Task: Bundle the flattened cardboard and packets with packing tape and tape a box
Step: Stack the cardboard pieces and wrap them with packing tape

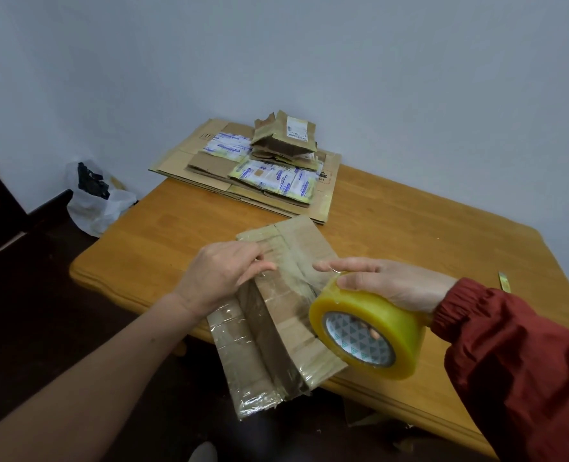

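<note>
worn taped box [266, 345]; yellow tape roll [376, 308] beside; cardboard stack [209, 165] behind

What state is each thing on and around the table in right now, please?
Box: partly taped, overhanging the table edge.
Tape roll: gripped by right hand, strip stretched to box.
Left hand: pressing tape onto box.
Cardboard stack: flat, packets on top, not bundled.
Bag: slumped on floor.
</note>
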